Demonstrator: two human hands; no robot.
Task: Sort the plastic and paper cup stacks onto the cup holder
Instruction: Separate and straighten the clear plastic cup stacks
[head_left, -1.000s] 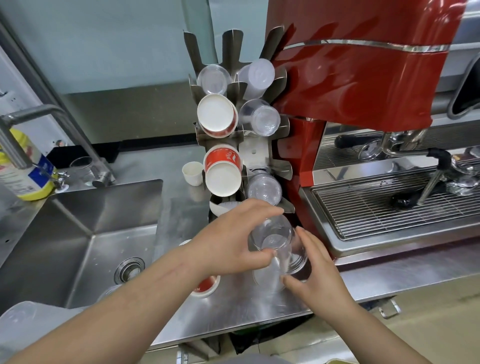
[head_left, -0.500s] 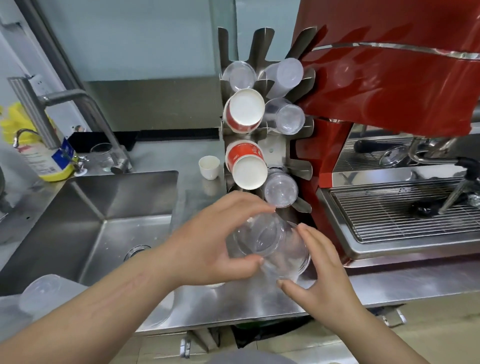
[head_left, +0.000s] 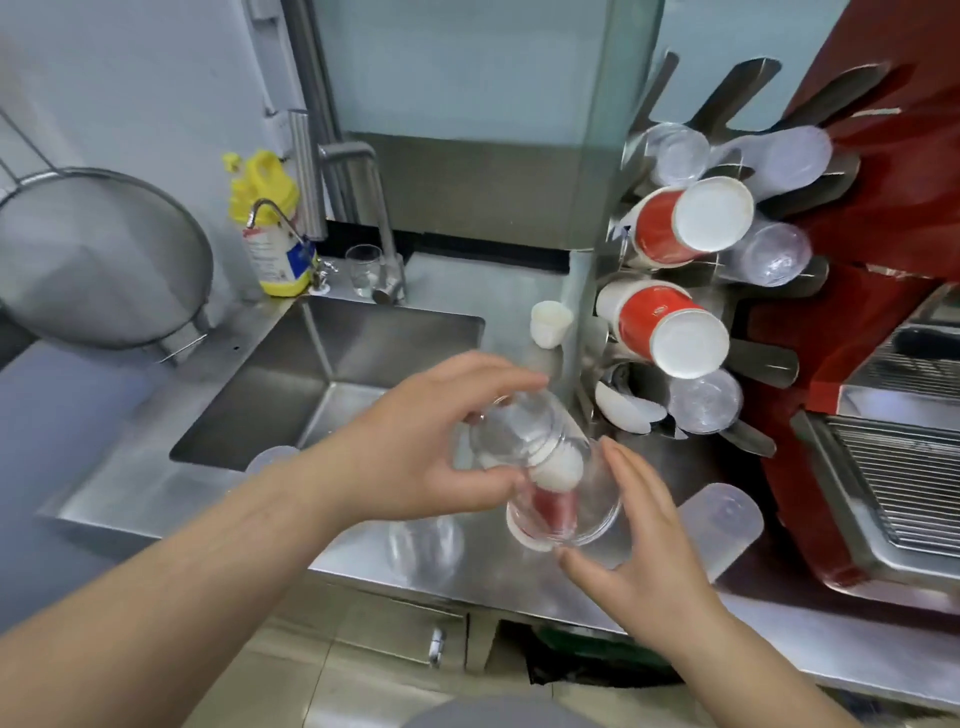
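My left hand grips a stack of clear plastic cups, held on its side above the steel counter. My right hand touches the stack's wide open end with spread fingers. Through the clear plastic I see a red paper cup lying on the counter below. The metal cup holder stands to the right, against the red machine. It carries two red paper cup stacks and several clear plastic stacks. More clear cups lie on the counter under my hands.
A deep sink lies to the left with a tap behind it. A yellow bottle, a small glass and a small white cup stand at the back. The red espresso machine fills the right side. A frosted lid lies near it.
The view has swung left and closer. My hands have carried the clear cup stack slightly left, away from the holder, and tilted it; the red paper cup beneath now shows through it.
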